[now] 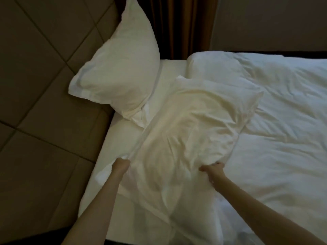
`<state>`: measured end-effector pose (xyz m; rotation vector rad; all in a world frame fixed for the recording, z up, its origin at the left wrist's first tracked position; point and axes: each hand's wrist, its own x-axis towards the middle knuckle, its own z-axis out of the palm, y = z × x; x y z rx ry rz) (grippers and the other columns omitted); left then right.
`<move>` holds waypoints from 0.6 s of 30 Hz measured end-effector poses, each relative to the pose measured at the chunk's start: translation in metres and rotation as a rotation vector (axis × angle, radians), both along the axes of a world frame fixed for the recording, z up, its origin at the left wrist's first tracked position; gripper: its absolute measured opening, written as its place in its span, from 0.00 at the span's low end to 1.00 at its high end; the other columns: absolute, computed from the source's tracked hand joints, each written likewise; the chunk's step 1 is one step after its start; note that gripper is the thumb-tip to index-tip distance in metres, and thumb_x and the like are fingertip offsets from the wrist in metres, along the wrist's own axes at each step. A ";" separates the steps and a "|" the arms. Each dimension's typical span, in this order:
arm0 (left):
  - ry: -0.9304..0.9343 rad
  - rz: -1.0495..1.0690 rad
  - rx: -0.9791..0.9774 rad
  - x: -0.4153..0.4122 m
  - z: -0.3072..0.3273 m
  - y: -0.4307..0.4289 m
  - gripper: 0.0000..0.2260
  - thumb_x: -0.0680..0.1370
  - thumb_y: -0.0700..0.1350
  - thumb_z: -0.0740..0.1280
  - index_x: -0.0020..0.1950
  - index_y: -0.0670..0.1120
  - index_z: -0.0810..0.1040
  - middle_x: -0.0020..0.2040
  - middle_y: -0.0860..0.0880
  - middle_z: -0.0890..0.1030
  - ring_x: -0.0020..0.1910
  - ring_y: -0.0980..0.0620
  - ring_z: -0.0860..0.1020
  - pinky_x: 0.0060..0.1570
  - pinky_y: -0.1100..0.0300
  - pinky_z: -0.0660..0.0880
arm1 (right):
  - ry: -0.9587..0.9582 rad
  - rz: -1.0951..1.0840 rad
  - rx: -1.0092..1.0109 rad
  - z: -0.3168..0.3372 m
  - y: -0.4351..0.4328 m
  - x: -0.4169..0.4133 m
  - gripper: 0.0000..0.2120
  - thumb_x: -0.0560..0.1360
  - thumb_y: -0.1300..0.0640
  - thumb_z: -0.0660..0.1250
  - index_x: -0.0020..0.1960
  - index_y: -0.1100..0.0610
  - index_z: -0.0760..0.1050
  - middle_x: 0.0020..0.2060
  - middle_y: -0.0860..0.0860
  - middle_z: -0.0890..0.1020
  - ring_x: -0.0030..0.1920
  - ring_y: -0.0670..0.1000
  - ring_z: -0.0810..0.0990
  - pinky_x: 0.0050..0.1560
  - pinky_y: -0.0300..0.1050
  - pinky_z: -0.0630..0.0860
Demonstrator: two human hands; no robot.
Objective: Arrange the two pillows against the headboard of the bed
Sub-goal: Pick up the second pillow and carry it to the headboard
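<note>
One white pillow (pixel 120 68) leans upright against the padded brown headboard (pixel 44 76) at the far left of the bed. A second white pillow (pixel 191 131) lies crumpled across the middle of the white sheet (pixel 123 135). My left hand (pixel 121 164) is closed on this pillow's near left edge. My right hand (pixel 213 169) grips its near right edge. Both forearms reach in from the bottom of the view. The pillow's near end looks blurred.
A rumpled white duvet (pixel 283 121) covers the right half of the bed. Brown curtains (pixel 182 27) hang behind the bed's far side, next to a plain wall (pixel 274 22). The headboard runs along the whole left side.
</note>
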<state>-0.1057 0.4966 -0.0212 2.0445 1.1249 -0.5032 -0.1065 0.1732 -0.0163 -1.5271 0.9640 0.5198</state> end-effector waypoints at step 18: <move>0.135 -0.278 -0.250 0.132 -0.072 -0.003 0.48 0.71 0.65 0.67 0.78 0.46 0.42 0.78 0.42 0.57 0.74 0.39 0.62 0.71 0.45 0.61 | 0.023 -0.206 -0.086 -0.036 -0.025 0.071 0.39 0.68 0.57 0.74 0.72 0.58 0.57 0.68 0.60 0.70 0.65 0.64 0.72 0.64 0.63 0.72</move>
